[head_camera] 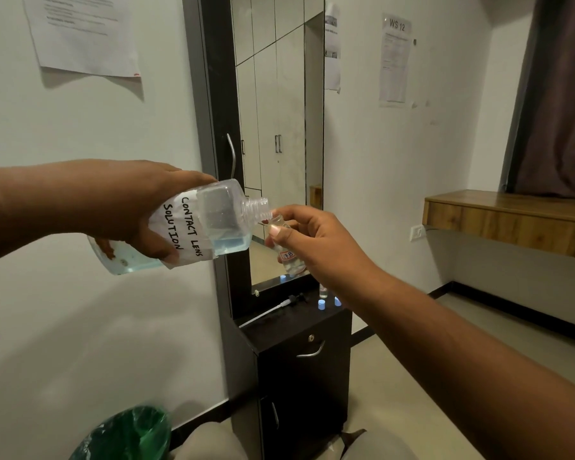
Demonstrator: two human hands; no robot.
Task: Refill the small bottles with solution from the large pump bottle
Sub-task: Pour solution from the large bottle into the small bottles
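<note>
The left hand (140, 210) is wrapped around the large clear plastic bottle with a white hand-lettered "CONTACT LENS SOLUTION" label (193, 227), gripping its body and tipping it nearly sideways so the uncapped threaded neck points toward the right hand (312, 240). Pale blue liquid pools along the bottle's lower side. The right hand pinches a small clear vial with a red-bordered label (287, 252), held just under the large bottle's mouth, rim touching or nearly so. Below and beyond the right hand, on the black cabinet top (279, 322), lie the detached pump head with white tube (273, 308), two small blue caps (321, 304) and another small bottle (323, 290), before a tall mirror (279, 111).
</note>
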